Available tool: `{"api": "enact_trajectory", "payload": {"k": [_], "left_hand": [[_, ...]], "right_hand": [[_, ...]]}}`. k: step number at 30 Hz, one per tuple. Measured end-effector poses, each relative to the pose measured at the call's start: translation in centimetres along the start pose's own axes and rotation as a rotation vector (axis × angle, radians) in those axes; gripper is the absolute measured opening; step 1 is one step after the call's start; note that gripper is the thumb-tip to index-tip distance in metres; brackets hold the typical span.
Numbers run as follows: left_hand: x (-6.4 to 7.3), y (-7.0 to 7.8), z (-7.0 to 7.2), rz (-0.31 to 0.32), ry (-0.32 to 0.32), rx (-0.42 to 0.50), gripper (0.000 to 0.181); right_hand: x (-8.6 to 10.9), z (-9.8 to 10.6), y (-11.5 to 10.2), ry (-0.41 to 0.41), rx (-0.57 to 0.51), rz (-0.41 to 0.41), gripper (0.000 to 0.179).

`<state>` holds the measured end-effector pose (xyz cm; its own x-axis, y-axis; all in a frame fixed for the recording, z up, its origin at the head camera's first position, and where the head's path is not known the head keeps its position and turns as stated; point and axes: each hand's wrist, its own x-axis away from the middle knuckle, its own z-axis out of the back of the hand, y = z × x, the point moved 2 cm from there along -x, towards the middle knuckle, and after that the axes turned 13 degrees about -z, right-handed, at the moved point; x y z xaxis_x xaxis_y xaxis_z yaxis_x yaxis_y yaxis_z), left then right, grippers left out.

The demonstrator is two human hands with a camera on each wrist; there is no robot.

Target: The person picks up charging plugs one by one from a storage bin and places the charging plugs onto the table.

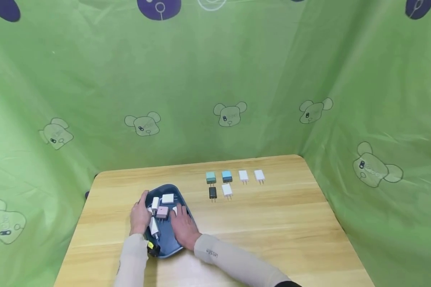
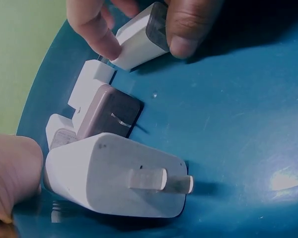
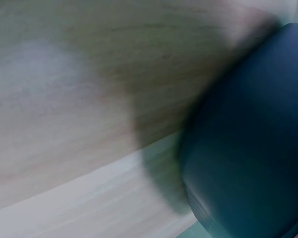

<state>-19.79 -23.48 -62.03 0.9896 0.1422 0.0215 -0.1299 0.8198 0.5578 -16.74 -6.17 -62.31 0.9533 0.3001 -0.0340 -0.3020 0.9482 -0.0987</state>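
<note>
A dark blue tray [image 1: 169,252] holds several charger plugs. My left hand [image 1: 140,216] grips its left rim, and part of that hand shows at the edge of the left wrist view. Inside the tray, my right hand [image 1: 185,228] pinches a white charger plug [image 2: 139,43] between thumb and fingers. Close by lie a pink charger plug [image 1: 162,212] and white ones, such as the large white plug [image 2: 124,173] with its prongs facing out. In the right wrist view the tray's outer wall [image 3: 248,134] is blurred, and the right fingers are hardly visible there.
Right of the tray, several plugs lie in two rows on the wooden table [image 1: 273,223]: a green plug [image 1: 210,177], a blue plug [image 1: 227,176], a black plug [image 1: 212,192] and white ones [image 1: 243,175]. A green curtain [image 1: 186,79] surrounds the table.
</note>
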Motion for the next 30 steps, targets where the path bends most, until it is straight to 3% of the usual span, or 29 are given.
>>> {"api": "enact_trajectory", "payload": {"k": [7,16,23,30], "left_hand": [[0.2,0.15,0.0,0.013,-0.004,0.01,0.081],[0.19,0.01,-0.39,-0.012,-0.006,-0.004,0.082],[0.19,-0.09,-0.07,0.01,-0.01,0.004,0.081],[0.14,-0.1,0.08,0.008,-0.023,0.012,0.082]], "right_hand": [[0.16,-0.09,0.12,-0.021,0.013,0.02,0.054],[0.55,-0.15,0.42,-0.115,-0.103,-0.051,0.073],[0.31,0.33,0.36,-0.147,-0.203,-0.064,0.062],[0.3,0.61,0.46,-0.139,-0.294,-0.061,0.061]]}}
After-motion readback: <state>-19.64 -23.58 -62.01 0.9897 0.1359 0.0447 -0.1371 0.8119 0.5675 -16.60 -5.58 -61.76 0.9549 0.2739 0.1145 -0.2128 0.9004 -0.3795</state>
